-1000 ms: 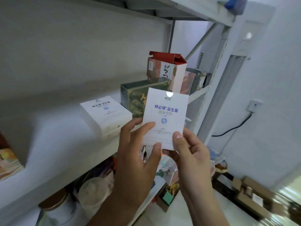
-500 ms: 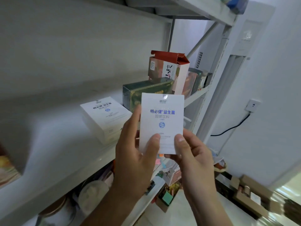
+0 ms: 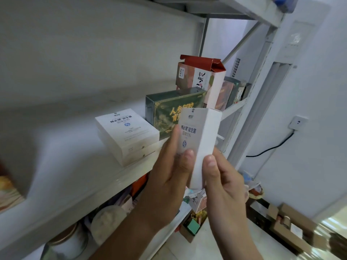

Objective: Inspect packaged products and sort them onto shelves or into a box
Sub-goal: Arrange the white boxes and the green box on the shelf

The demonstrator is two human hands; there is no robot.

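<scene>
White metal shelf (image 3: 71,162) carries a stack of white boxes (image 3: 127,134) and a green box (image 3: 165,109); just in front of the shelf, left grip (image 3: 169,181) and right grip (image 3: 223,182) both pinch the lower half of an upright white carton (image 3: 201,143), its top above both thumbs

place: storeroom | evidence: metal shelving (image 3: 71,184) holding boxed products (image 3: 127,132); cartons (image 3: 293,227) on floor

Free shelf (image 3: 63,158) left of white boxes (image 3: 127,134)
</scene>
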